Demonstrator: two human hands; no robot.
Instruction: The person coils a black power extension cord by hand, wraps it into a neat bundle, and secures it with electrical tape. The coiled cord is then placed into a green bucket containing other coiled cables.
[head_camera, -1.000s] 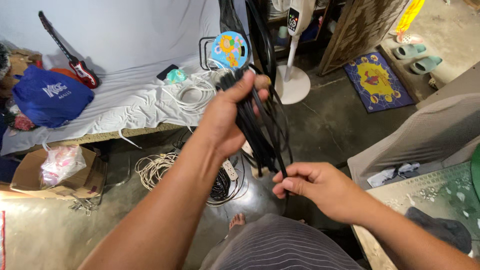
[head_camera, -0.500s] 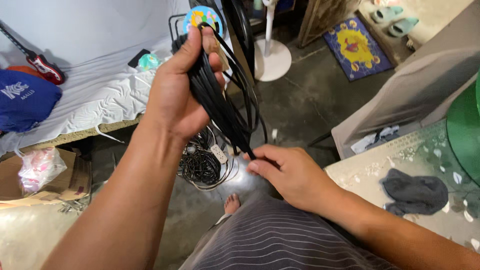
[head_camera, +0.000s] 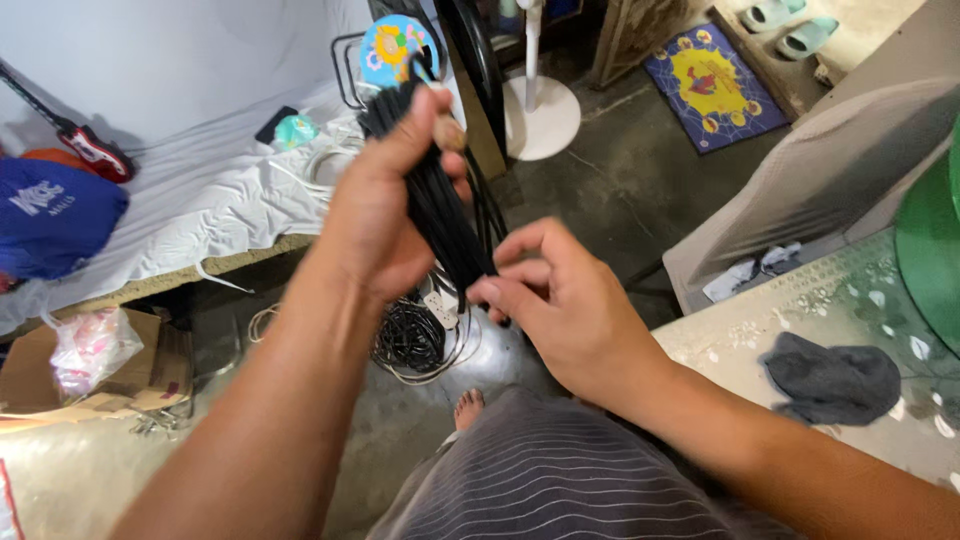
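In the head view we see our left hand (head_camera: 385, 215) clenched around a thick bundle of black cable (head_camera: 440, 215), held upright in front of us above the floor, thumb pressed across the top of the coils. Compared with half a second ago, our right hand (head_camera: 555, 305) has come up from the lower end of the bundle and now sits closer to the left, its fingers (head_camera: 500, 290) pinching the strands just below the left palm, while the loose loops that hung out to the right have drawn in against the bundle. The camera has shifted only slightly, and the bundle hangs at about the same height as before. Below the hands lies the dark concrete floor (head_camera: 620, 190), with a second coil of black wire (head_camera: 405, 335) and a white power strip (head_camera: 440, 305) directly under the bundle. To the left stands a bed with a white sheet (head_camera: 200, 200) carrying a blue bag (head_camera: 50, 215), a small red toy guitar (head_camera: 85, 140) and a loop of white cord (head_camera: 335, 165). A cardboard box (head_camera: 140, 375) with a clear plastic bag sits beneath the bed. Farther back we see a white fan base (head_camera: 540, 105) and a blue and yellow mat (head_camera: 710, 85). To the right a table (head_camera: 750, 340) with a patterned top bears a dark cloth (head_camera: 835, 380).
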